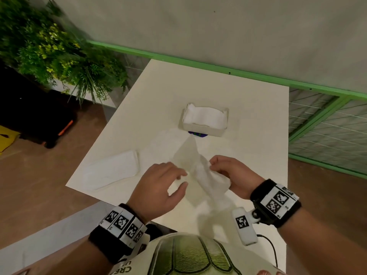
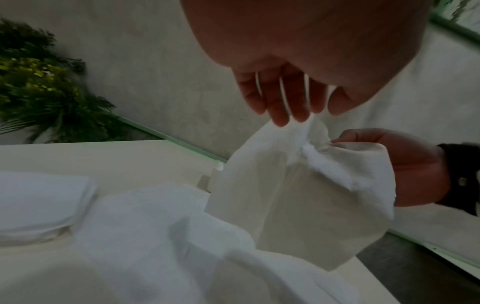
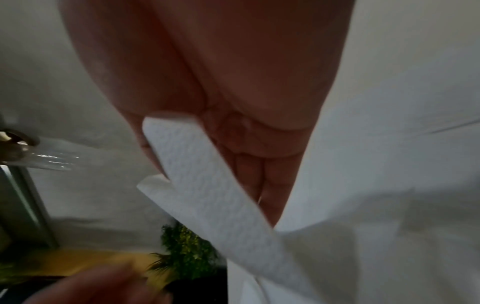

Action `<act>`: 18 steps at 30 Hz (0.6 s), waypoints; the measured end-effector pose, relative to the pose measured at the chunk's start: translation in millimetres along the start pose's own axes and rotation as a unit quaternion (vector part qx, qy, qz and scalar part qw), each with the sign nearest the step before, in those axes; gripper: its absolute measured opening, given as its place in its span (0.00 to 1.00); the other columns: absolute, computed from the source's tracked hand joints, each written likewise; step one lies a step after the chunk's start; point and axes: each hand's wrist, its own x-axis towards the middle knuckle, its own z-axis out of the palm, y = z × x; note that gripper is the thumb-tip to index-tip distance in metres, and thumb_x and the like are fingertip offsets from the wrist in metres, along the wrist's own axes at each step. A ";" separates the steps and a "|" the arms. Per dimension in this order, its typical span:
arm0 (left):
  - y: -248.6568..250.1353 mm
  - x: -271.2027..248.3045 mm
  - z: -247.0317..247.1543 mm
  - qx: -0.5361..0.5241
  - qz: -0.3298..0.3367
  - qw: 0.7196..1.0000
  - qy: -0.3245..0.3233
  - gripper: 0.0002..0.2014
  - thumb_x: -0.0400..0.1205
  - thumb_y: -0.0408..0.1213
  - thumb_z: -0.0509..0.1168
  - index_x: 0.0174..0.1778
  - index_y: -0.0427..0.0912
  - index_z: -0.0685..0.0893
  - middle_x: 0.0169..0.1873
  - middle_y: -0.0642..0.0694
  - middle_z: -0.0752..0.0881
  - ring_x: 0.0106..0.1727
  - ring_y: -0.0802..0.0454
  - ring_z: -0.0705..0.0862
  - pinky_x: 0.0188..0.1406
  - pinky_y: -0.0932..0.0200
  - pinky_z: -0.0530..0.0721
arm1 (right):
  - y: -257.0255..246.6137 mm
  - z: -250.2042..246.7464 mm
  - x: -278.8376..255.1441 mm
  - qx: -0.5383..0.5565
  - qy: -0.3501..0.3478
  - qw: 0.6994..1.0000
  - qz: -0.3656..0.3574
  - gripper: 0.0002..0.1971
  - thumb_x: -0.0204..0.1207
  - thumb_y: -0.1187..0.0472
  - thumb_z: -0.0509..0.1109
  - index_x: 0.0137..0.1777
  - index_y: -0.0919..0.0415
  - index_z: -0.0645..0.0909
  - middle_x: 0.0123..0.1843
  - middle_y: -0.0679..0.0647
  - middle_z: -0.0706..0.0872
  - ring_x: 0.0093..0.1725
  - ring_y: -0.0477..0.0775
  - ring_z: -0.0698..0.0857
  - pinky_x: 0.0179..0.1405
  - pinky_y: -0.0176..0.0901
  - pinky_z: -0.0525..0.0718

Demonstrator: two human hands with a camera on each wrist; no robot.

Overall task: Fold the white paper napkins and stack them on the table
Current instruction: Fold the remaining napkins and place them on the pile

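Observation:
A white paper napkin (image 1: 198,171) hangs crumpled in the air between my two hands above the near part of the white table (image 1: 248,116). My left hand (image 1: 183,178) pinches its left edge with thumb and fingers. My right hand (image 1: 213,165) grips its right side with curled fingers. In the left wrist view the napkin (image 2: 298,195) hangs below my left hand (image 2: 314,115), and the right hand (image 2: 405,164) bunches its upper corner. In the right wrist view a strip of the napkin (image 3: 207,185) crosses my right hand (image 3: 233,164). A pile of folded napkins (image 1: 113,169) lies at the left.
A white holder (image 1: 204,130) full of napkins (image 1: 205,118) stands mid-table, with a purple thing under its front. Another napkin (image 2: 155,236) lies spread on the table beneath the hands. Green plants (image 1: 59,56) and a black case (image 1: 39,120) stand left; a green-framed mesh fence (image 1: 327,126) stands right.

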 end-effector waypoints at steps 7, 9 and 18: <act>2.0 24.3 -6.5 -0.048 -0.085 0.993 -0.072 0.21 0.83 0.56 0.69 0.68 0.50 0.79 0.59 0.59 0.79 0.62 0.61 0.79 0.62 0.53 0.80 | -20.0 28.1 -19.6 0.040 -0.118 0.992 -0.027 0.10 0.77 0.54 0.68 0.48 0.61 0.78 0.46 0.63 0.78 0.40 0.57 0.81 0.35 0.45 0.78; 0.1 27.1 -7.0 -0.033 -0.079 0.994 -0.073 0.19 0.83 0.56 0.69 0.66 0.50 0.81 0.57 0.60 0.81 0.59 0.60 0.80 0.59 0.50 0.81 | -25.0 35.6 -23.3 0.021 -0.129 0.990 -0.058 0.12 0.80 0.53 0.67 0.54 0.62 0.77 0.49 0.61 0.83 0.45 0.58 0.84 0.39 0.45 0.82; -5.7 19.1 -12.8 -0.124 -0.139 0.981 -0.061 0.20 0.80 0.61 0.70 0.63 0.54 0.83 0.52 0.62 0.84 0.56 0.61 0.84 0.55 0.64 0.80 | -32.6 48.3 -17.3 -0.086 -0.035 0.980 -0.175 0.09 0.83 0.66 0.71 0.51 0.75 0.80 0.44 0.66 0.84 0.43 0.61 0.84 0.44 0.51 0.81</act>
